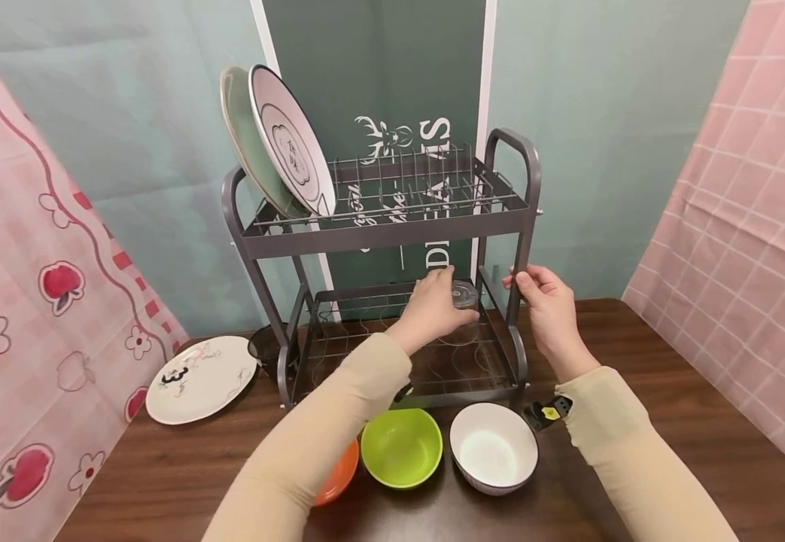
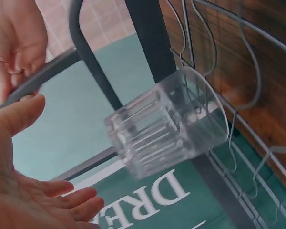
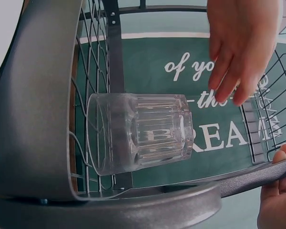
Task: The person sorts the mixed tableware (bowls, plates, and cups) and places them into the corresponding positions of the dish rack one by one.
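Note:
A clear glass tumbler (image 2: 167, 124) stands upside down on the lower wire tier of a dark grey dish rack (image 1: 392, 235), near its right end. My left hand (image 1: 433, 309) reaches into the rack beside the tumbler. In the left wrist view a gap separates its spread fingers from the glass. My right hand (image 1: 551, 324) holds the rack's right front post (image 1: 519, 278) between thumb and fingers. Two large plates, one green and one white with a dark rim (image 1: 290, 143), lean upright at the left end of the upper tier.
In front of the rack stand an orange bowl (image 1: 339, 474), a lime green bowl (image 1: 402, 452) and a white bowl (image 1: 494, 448). A white oval plate (image 1: 202, 380) and a dark translucent cup (image 1: 270, 350) lie to the left. Curtains hang around the wooden table (image 1: 609, 346).

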Action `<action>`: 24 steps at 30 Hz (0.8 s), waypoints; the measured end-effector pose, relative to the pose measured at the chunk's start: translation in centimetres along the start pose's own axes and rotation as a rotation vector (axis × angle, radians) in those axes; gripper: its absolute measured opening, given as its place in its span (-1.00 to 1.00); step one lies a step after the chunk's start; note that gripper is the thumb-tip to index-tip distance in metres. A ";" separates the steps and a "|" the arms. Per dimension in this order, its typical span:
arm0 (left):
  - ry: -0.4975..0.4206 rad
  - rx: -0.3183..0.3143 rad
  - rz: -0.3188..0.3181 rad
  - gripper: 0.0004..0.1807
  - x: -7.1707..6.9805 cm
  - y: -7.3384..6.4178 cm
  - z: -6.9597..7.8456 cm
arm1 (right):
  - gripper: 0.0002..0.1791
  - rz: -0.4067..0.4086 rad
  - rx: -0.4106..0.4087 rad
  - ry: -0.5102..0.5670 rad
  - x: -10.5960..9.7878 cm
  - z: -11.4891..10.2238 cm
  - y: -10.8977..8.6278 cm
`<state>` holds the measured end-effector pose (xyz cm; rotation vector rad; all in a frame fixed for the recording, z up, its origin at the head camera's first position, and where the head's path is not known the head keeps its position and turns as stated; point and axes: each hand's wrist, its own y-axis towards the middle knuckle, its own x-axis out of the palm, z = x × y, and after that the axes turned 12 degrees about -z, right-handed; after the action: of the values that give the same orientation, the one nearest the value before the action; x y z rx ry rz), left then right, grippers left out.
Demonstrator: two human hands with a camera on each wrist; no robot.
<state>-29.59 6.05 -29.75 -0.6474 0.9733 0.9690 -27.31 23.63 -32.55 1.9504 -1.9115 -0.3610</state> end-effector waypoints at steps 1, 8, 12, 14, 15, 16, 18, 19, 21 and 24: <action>0.010 0.009 -0.004 -0.03 -0.2 -0.5 -0.2 | -0.80 -0.003 -0.001 0.003 0.1 0.0 0.1; 0.002 0.096 -0.037 -0.01 -0.7 -4.1 -1.2 | -0.78 0.011 -0.006 -0.014 0.2 0.1 0.2; 0.012 0.119 -0.078 0.00 -0.1 -6.0 -1.3 | -0.82 0.012 -0.015 0.003 0.4 0.1 0.3; 0.023 0.136 -0.101 0.00 0.4 -7.0 -1.4 | -0.85 0.012 -0.015 0.007 0.5 0.1 0.2; 0.022 0.141 -0.114 0.00 0.6 -7.5 -1.4 | -0.85 0.012 -0.013 0.008 0.6 0.1 0.2; 0.026 0.151 -0.125 0.00 0.8 -8.0 -1.4 | -0.85 0.012 -0.011 0.007 0.6 0.2 0.2; 0.046 0.180 -0.130 0.00 1.2 -8.9 -1.3 | -0.85 0.011 -0.007 0.002 0.5 0.2 0.2; 0.063 0.194 -0.131 0.00 1.5 -9.3 -1.3 | -0.86 0.012 -0.007 0.004 0.5 0.3 0.2; 0.087 0.220 -0.133 0.00 2.1 -10.1 -1.2 | -0.86 0.017 -0.007 0.001 0.4 0.3 0.2; 0.123 0.256 -0.138 -0.01 3.1 -11.1 -0.9 | -0.84 0.025 -0.010 0.006 0.3 0.3 0.3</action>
<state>-19.35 1.58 -32.52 -0.5548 1.1247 0.6746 -27.71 23.26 -32.60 1.9171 -1.9252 -0.3558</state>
